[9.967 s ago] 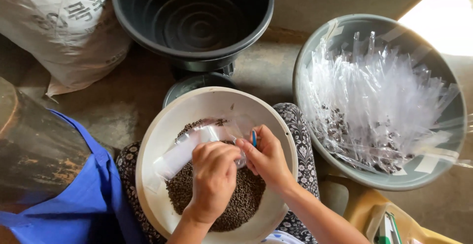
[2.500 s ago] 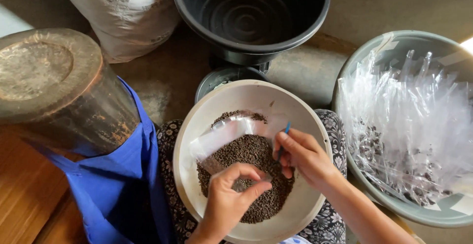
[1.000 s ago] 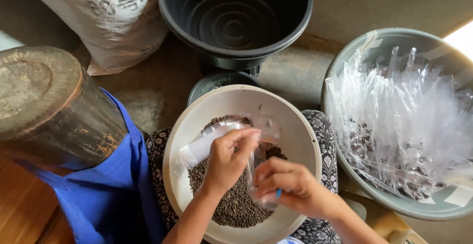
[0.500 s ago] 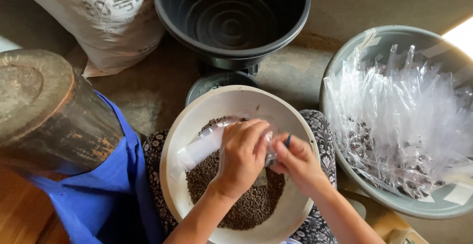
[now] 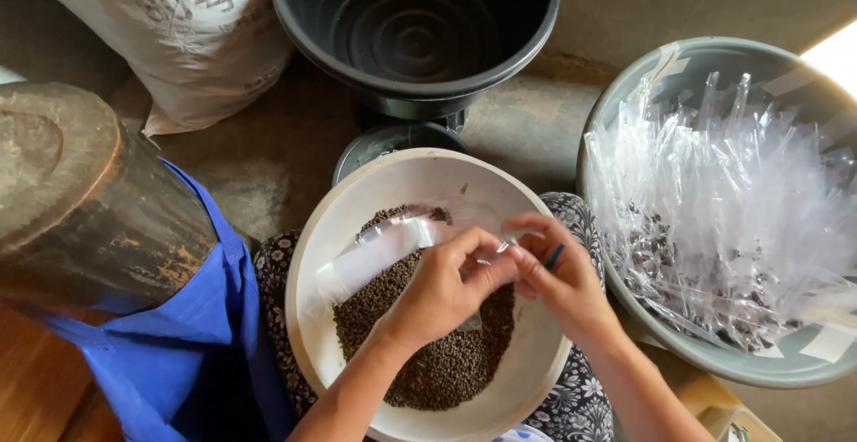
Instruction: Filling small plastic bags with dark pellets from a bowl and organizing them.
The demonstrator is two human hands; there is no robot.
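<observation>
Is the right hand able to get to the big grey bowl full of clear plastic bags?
Probably yes: the right hand is beside the grey bowl, with nothing between them.

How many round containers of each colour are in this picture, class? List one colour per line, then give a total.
White bowl holding brown pellets, under both hands: 1
Black tub: 1
Grey-green basin of clear plastic bags: 1
Total: 3
</observation>
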